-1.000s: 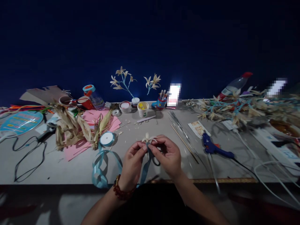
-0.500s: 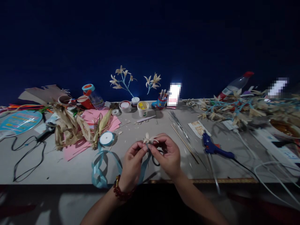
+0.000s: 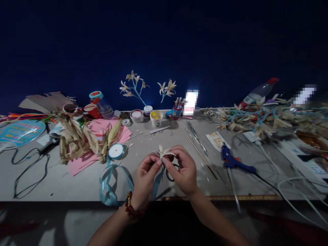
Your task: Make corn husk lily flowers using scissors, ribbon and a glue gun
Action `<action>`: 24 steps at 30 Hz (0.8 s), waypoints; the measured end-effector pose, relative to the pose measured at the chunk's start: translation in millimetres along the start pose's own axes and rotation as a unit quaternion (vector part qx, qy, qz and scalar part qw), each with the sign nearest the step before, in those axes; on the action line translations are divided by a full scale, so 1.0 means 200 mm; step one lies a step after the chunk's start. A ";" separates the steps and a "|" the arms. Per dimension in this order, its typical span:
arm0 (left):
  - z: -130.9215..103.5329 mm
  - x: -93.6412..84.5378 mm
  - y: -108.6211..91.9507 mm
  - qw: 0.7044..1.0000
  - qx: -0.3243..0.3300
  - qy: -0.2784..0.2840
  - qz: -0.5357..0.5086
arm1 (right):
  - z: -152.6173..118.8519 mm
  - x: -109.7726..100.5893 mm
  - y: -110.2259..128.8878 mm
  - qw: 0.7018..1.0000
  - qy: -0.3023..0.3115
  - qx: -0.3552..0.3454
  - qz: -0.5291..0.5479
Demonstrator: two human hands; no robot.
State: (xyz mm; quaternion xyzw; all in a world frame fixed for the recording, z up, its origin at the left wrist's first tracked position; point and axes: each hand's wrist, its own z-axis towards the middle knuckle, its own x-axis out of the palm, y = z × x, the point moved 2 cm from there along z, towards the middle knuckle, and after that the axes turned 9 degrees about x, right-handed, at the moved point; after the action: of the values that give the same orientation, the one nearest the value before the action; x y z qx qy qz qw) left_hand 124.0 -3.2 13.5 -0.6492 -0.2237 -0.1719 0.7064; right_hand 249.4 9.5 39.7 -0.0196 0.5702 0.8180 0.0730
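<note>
Over the front middle of the table, my left hand (image 3: 146,177) and my right hand (image 3: 183,172) meet fingertip to fingertip, both pinching the base of a pale husk flower (image 3: 163,150). Its cream petals spread above my thumbs; the stem is mostly hidden by my fingers. A light blue ribbon (image 3: 109,191) loops on the table at the left, and a length of it hangs below my hands. The ribbon's spool (image 3: 116,151) lies left of my left hand. Black scissor handles (image 3: 171,175) show partly under my right hand.
A blue glue gun (image 3: 237,164) lies at the right beside metal wires (image 3: 196,136) and sticks. Dried corn husks (image 3: 74,140) cover pink paper (image 3: 125,135) at the left. Cups, a bottle (image 3: 260,92) and finished flower branches (image 3: 137,87) line the back. Cables run across the right.
The flower has turned slightly between my fingers, its petals showing more openly. My hands have barely shifted, and the things on the table are unmoved.
</note>
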 end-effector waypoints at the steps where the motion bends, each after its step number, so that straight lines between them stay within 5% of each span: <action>1: 0.00 0.00 0.00 1.000 0.005 0.002 0.001 | 0.00 0.00 0.00 1.000 0.000 0.002 -0.002; 13: 0.00 -0.01 0.00 0.994 0.081 0.020 0.072 | -0.01 0.01 0.00 1.000 -0.001 0.020 -0.014; 24: 0.00 -0.01 0.00 0.992 0.088 0.029 0.086 | -0.02 0.01 0.02 0.999 0.004 0.018 -0.028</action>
State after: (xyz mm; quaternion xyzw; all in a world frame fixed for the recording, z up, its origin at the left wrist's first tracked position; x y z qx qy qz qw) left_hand 122.4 -2.5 12.0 -0.5960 -0.1603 -0.1088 0.7793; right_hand 247.1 5.6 41.6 -0.0373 0.5846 0.8049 0.0941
